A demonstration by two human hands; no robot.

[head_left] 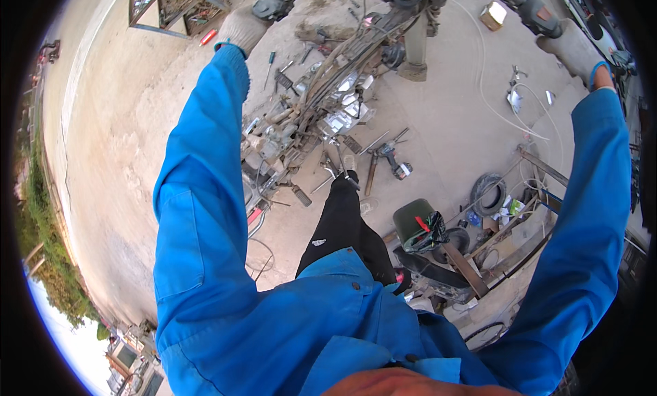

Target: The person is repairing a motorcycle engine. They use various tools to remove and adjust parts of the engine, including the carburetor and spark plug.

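Both my arms, in blue sleeves, reach forward to a partly stripped motorcycle (328, 61). My left hand (242, 31), in a pale work glove, is closed around the left handlebar grip, beside the dark switch housing (275, 3). On the other side my right hand (569, 46), gloved the same way, is closed around the right grip next to another black control housing (537, 16). The grips themselves are mostly hidden by the gloves. Between my arms the bare frame shows its wiring and engine parts, with the front fork (414, 47) to the right of it.
Near my feet lie a cordless drill (393, 160), a hammer (371, 174) and several hand tools. A screwdriver (269, 62) lies left of the frame. To the right are a dark green container (414, 221), a tire (488, 194) and a metal rack (544, 167). A small box (493, 16) stands ahead.
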